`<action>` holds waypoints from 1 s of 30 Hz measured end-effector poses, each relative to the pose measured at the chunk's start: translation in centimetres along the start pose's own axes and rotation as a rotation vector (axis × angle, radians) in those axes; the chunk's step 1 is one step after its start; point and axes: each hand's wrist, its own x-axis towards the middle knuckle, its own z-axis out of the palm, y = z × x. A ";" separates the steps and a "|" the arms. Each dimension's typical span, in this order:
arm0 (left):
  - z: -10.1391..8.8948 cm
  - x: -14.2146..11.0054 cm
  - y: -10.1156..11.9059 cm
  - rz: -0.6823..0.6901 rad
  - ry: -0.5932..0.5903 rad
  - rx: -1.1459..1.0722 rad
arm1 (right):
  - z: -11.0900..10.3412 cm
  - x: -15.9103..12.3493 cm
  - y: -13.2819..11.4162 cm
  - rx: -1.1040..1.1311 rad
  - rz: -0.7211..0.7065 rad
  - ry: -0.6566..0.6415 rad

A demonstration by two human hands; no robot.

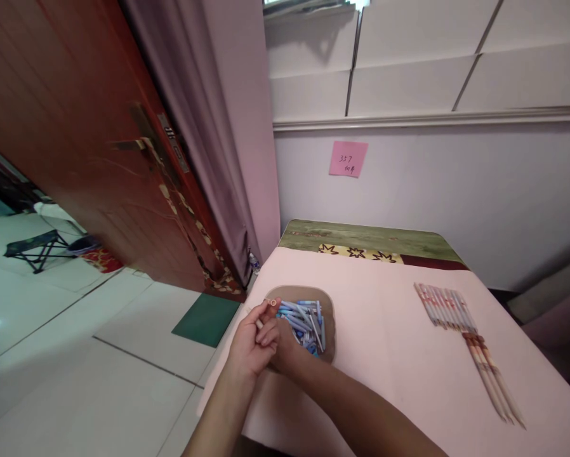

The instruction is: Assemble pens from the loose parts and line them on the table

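My left hand (252,339) is closed round a pale pen barrel (268,306) whose open end pokes out above my fingers. My right hand (285,346) lies under and behind the left one, fingers curled against it, mostly hidden. Both hands meet at the near left edge of a brown tray (330,330) that holds several blue and white pen caps (304,320). The tray rests on a pink cloth-covered table (384,355).
A row of several finished patterned pens (461,327) lies on the table at the right. A pink sticky note (348,158) is on the wall behind. A red-brown door (75,139) and grey curtain (204,127) stand at the left, tiled floor below.
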 end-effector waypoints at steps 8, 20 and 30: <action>0.3 -0.4 0.1 -0.121 -0.018 -0.093 | -5.2 -2.7 4.5 0.010 0.114 -0.007; 1.7 1.6 -4.3 -0.217 0.018 -0.073 | -11.6 -7.5 3.6 0.367 -0.006 0.556; 1.3 1.6 -7.5 -0.238 0.056 0.040 | -11.2 -7.5 5.2 0.328 0.057 0.476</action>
